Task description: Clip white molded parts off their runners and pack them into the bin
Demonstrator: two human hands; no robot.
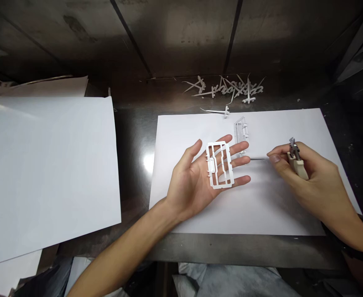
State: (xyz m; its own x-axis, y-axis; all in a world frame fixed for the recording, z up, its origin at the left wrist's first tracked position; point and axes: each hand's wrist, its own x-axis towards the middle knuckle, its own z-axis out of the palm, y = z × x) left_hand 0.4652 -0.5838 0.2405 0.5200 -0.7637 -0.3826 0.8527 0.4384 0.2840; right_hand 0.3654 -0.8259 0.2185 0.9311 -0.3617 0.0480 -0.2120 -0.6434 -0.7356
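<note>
A white plastic frame (230, 169) with inner bars lies flat on the upturned palm of my left hand (196, 181), whose fingers are stretched out and apart. To the right, my right hand (314, 177) is closed around a small tool (298, 164) with a cream handle and metal jaws. A thin metal point (258, 159) sticks out leftward from its pinched thumb and finger. Behind my left fingertips, a second, translucent-looking frame (240, 126) rests on the white sheet (181, 128), partly hidden by the fingers.
Several thin white plastic scraps (231, 86) are heaped on the dark metal table (131, 123) beyond the sheet. One more scrap (226, 111) lies at the sheet's far edge. Large white sheets (48, 173) stand at the left. A metal wall (181, 37) rises behind.
</note>
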